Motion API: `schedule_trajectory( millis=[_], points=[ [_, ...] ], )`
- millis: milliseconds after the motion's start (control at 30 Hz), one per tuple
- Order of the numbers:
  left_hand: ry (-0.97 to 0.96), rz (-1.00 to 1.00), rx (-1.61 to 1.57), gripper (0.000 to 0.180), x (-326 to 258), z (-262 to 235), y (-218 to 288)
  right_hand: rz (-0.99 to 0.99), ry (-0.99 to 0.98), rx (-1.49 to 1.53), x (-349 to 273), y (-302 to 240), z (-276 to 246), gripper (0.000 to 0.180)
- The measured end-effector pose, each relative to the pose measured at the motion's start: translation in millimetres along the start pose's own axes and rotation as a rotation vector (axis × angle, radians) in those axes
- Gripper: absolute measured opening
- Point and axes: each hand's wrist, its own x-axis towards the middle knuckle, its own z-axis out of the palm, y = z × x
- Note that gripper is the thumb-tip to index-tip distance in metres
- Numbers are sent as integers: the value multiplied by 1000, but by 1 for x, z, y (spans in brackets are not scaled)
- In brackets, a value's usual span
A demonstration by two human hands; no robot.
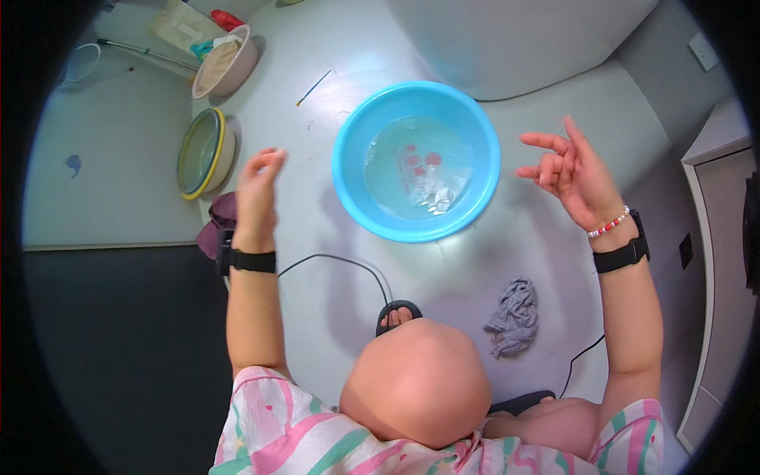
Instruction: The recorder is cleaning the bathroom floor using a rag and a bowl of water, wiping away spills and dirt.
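Bare knee [419,380], 6 o'clock from the blue basin [350,158]. Left hand [260,182], 9 o'clock: fingers curled, palm hidden; whether closed, cannot tell. Right hand [568,174], 3 o'clock: open, apparently empty. Cable [342,258], 7 o'clock, runs to the black slipper [408,305]: snagging risk. Grey cloth [514,321], 5 o'clock on the floor [443,273]: slip risk if trodden. Basin stands on floor, holding water [396,186]; uneven lifting could spill it.

In front of you, at the upper middle of the frame, a round light-blue basin [349,162] is standing upright, its wide mouth facing you. Inside you can see clear water [388,178], with red print [433,159] below and bright white patches near you.
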Motion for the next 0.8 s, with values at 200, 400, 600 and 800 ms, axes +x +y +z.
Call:
schedule_trajectory(
  millis=[200, 400, 600, 800],
  points=[
    [275, -259, 187, 28, 44, -127, -68, 3, 171, -70, 4, 9, -7, 57],
    [114, -682, 136, 97, 47, -105, -113, 46, 248, -142, -5, 21, -14, 49],
    [18, -835, 211, 103, 45, -128, -128, 36, 245, -156, -1, 23, -7, 48],
    [66, -932, -7, 96, 47, -115, -137, 46, 277, -204, 1, 29, -12, 38]
  ],
)
